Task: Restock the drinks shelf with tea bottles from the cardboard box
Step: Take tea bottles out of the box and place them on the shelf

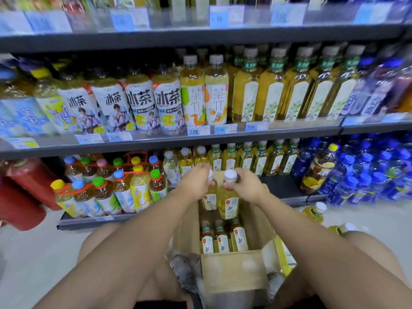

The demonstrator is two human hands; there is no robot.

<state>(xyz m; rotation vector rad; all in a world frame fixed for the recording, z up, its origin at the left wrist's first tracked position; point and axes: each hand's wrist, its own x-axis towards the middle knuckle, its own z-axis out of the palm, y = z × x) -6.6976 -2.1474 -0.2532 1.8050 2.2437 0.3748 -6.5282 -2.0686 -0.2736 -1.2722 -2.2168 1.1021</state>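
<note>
An open cardboard box (234, 270) stands on the floor between my knees, with three yellow tea bottles (223, 239) upright inside it. My left hand (196, 181) grips the neck of one tea bottle (209, 200). My right hand (247, 186) grips the neck of a second tea bottle (228, 204) with a white cap. Both bottles hang upright above the box, just in front of the bottom shelf (283, 186). On that shelf, a row of matching tea bottles (252, 160) stands behind my hands.
Two yellow bottles (314, 212) lie on the floor right of the box. Multipacks with coloured caps (107, 186) fill the bottom shelf's left, blue bottles (367, 175) the right. A red container (24, 192) juts in at the left. The middle shelf (200, 139) is packed.
</note>
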